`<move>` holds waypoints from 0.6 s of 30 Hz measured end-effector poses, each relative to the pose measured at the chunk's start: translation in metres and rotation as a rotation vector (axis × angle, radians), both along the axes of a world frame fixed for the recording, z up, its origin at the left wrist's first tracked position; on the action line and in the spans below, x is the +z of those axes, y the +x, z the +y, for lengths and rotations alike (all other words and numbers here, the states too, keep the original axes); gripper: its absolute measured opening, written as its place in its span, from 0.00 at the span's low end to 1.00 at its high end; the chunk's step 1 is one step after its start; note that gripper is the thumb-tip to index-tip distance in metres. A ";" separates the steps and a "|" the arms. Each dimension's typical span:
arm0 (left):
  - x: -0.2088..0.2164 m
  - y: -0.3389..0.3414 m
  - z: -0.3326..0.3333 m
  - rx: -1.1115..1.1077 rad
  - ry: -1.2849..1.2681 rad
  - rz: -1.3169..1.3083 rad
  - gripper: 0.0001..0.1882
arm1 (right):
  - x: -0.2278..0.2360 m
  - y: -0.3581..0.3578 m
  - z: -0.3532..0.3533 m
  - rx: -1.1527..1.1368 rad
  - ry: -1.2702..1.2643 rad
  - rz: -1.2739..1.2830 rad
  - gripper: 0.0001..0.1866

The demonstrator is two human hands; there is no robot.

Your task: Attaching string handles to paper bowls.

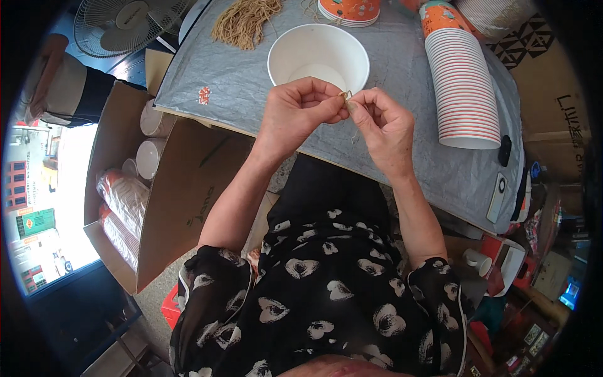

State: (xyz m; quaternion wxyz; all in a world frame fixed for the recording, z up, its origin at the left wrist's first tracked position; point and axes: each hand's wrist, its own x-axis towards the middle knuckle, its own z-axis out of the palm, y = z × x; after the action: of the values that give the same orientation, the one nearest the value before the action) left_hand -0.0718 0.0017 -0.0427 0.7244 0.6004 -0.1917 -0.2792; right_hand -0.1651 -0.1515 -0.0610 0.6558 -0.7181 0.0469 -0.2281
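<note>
While a thin tan cord (350,94) is pinched between thumb and forefinger of the left hand (301,112) and of the right hand (386,129), fine fingertip work, perhaps looping or knotting, appears to be in hand. The two pinches are nearly met, with the other fingers curled in, and a small loop is shown between them; whether a knot has been formed cannot be told. The cord is held at the near side of the white tub (318,43), above the grey-covered table (402,81). For the next move, steady pressure from both pinches would seem to be called for, so that the loop is not lost. As for writing, dark characters are printed on the cardboard at the right (568,119), partly cut off by the view, and faint lettering is borne by the open carton (182,207) at the left. A badge too small to be read is set on the fan (133,16), and outside, signboards (36,221) are blurred by glare.
</note>
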 end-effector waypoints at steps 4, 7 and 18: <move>0.003 -0.004 -0.001 0.022 0.029 -0.038 0.09 | 0.012 -0.002 0.001 0.017 0.167 0.129 0.05; 0.002 -0.005 -0.001 0.017 0.028 -0.077 0.09 | 0.006 0.001 -0.003 0.063 0.327 0.176 0.08; 0.001 -0.004 0.002 -0.037 0.018 -0.054 0.09 | 0.005 0.000 -0.005 0.080 0.460 0.189 0.11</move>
State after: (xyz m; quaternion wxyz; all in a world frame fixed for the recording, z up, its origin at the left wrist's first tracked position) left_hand -0.0755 0.0032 -0.0420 0.7083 0.6105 -0.2198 -0.2779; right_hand -0.1648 -0.1565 -0.0563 0.8032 -0.5693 0.1303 -0.1172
